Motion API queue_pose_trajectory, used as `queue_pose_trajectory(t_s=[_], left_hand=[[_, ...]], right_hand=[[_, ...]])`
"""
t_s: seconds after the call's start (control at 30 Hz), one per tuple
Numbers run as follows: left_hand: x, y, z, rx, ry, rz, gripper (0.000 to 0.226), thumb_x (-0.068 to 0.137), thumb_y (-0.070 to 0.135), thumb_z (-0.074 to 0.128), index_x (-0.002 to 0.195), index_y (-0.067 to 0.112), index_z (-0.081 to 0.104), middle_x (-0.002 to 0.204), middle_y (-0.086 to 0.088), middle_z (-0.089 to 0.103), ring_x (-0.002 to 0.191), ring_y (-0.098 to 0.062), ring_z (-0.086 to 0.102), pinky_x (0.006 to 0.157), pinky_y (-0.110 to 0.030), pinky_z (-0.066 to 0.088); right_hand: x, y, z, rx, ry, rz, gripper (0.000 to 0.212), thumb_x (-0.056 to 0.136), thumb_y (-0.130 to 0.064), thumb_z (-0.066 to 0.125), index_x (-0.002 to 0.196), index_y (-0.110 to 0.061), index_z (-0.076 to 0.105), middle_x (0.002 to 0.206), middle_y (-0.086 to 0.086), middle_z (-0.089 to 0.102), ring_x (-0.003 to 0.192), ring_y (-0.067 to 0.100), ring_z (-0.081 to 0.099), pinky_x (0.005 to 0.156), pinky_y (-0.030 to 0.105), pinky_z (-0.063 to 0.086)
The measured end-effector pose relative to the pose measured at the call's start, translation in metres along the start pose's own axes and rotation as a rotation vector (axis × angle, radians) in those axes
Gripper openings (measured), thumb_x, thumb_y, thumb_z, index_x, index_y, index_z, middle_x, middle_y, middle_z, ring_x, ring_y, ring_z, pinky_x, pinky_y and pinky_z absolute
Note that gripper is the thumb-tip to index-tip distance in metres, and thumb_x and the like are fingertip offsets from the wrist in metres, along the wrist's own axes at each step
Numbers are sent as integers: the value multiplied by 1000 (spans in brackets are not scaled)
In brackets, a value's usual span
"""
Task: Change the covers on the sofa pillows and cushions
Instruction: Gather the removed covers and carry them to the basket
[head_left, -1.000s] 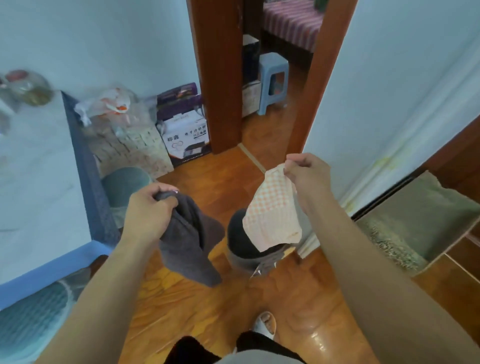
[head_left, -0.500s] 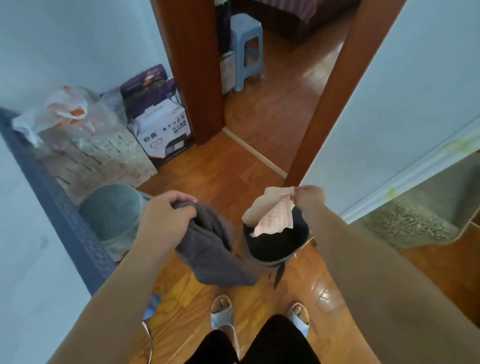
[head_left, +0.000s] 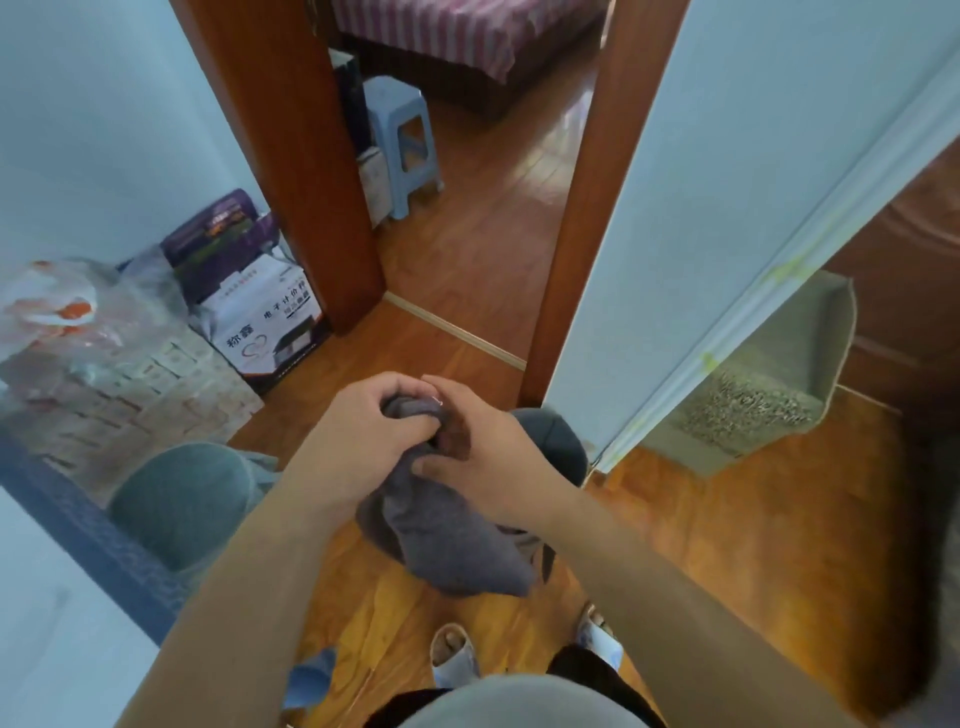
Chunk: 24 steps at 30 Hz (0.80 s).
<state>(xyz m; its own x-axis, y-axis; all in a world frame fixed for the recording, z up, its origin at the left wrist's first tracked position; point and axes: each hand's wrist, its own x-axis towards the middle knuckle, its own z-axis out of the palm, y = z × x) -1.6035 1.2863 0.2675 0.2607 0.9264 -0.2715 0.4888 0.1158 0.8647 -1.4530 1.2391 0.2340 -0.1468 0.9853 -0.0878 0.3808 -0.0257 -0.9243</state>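
We hold the grey cloth (head_left: 447, 540) bunched between our left hand (head_left: 358, 441) and right hand (head_left: 483, 457), both curled round its top, above the floor (head_left: 727, 545); it looks soft, light and limp, best gripped by an edge.

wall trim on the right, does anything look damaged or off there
Yes. The pale wall trim carries yellowish smears in a couple of spots, like stains or old tape residue. The rest of the strip looks straight and intact.

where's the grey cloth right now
In the head view the grey cloth hangs at centre frame, gripped by the left hand and the right hand, just in front of the dark bin.
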Motion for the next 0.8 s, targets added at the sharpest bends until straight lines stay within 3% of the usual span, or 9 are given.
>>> queue_pose_trajectory(t_s=[0.07, 0.17, 0.27, 0.33, 0.43, 0.57, 0.7, 0.8], left_hand=[[2, 4, -6, -40, -101, 15, 19, 83, 19, 80, 96, 31, 74, 91, 18, 72, 90, 2, 67, 84, -30, 57], [1, 5, -14, -163, -192, 34, 34, 83, 16, 81, 111, 33, 74, 110, 12, 73, 110, -8, 66, 97, -41, 56], [-1, 7, -24, -387, -208, 16, 42, 84, 5, 75, 117, 30, 74, 122, -6, 71, 119, -26, 64, 98, -48, 54], [-2, 9, -35, -489, -128, -12, 44, 84, -1, 70, 116, 29, 75, 121, -10, 69, 116, -30, 65, 92, -45, 55], [-4, 12, -58, -511, -1, -42, 44, 88, -6, 64, 112, 28, 76, 114, -8, 71, 105, -26, 68, 85, -42, 56], [-2, 12, -67, -476, 35, -116, 41, 90, -4, 63, 109, 29, 76, 107, -6, 73, 96, -23, 70, 81, -39, 57], [0, 12, -58, -442, 71, -145, 40, 90, -5, 63, 106, 28, 77, 108, -4, 72, 98, -22, 68, 88, -44, 55], [-2, 14, -57, -397, 76, -116, 40, 90, -5, 63, 105, 29, 76, 107, -3, 72, 99, -21, 68, 82, -39, 55]], right_hand=[[3, 0, -11, -129, 58, -10, 39, 88, -30, 70, 124, -39, 57, 106, -19, 66, 97, 3, 64, 90, 31, 55], [3, -13, -34, -153, 8, 49, 10, 91, -21, 70, 100, -19, 66, 84, -2, 70, 72, 9, 69, 72, 30, 59], [1, -31, -58, 1, -35, 90, 10, 94, -14, 67, 98, -5, 63, 86, 12, 71, 69, 15, 72, 68, 26, 60], [1, -36, -79, 56, 77, 137, 12, 96, -14, 64, 98, -3, 61, 86, 16, 70, 72, 19, 73, 71, 29, 62], [1, -39, -111, 62, 262, 153, 19, 97, -22, 64, 104, -4, 62, 92, 13, 70, 76, 18, 73, 77, 33, 62], [9, -39, -132, 212, 431, 115, 22, 98, -27, 62, 102, -6, 65, 77, 11, 64, 71, 21, 70, 74, 29, 61], [32, -2, -130, 217, 423, 269, 25, 98, -27, 62, 108, -4, 62, 76, 9, 61, 70, 19, 70, 75, 35, 62], [46, 42, -118, 143, 420, 449, 25, 98, -26, 63, 111, -5, 61, 82, 11, 65, 76, 23, 72, 78, 40, 63]])
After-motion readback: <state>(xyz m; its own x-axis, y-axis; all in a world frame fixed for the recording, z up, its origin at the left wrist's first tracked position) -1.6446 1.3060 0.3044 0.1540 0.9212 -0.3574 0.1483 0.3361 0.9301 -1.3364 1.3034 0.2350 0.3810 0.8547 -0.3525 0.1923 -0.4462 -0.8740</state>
